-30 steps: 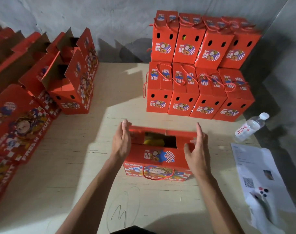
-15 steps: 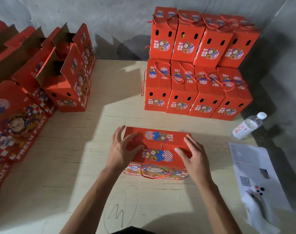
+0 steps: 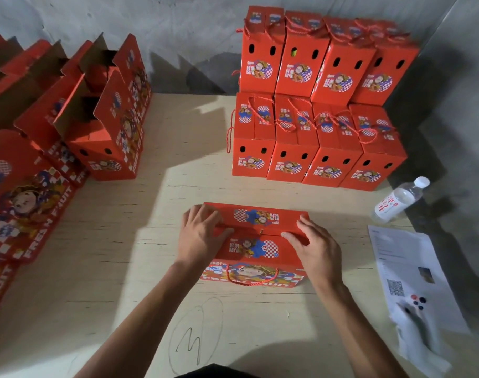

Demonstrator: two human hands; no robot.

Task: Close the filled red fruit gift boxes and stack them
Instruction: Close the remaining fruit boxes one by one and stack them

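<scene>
— Fingers [image 3: 205,216] of the left hand [image 3: 198,236]?
— Straight, slightly spread, pressed flat on the left end of the red box [image 3: 256,245] top flaps.
— Right hand [image 3: 316,248]?
— Same: fingers extended, flat on the right end of the lid.
— Box itself?
— Lying near the front middle of the wooden table [image 3: 151,227], flaps down, rope handle [image 3: 250,279] facing forward.
— Further out?
— Closed boxes [image 3: 317,132] stacked two tiers at the back right; open boxes [image 3: 101,126] at the left; water bottle [image 3: 399,200] and paper sheet [image 3: 407,268] on the right.
</scene>
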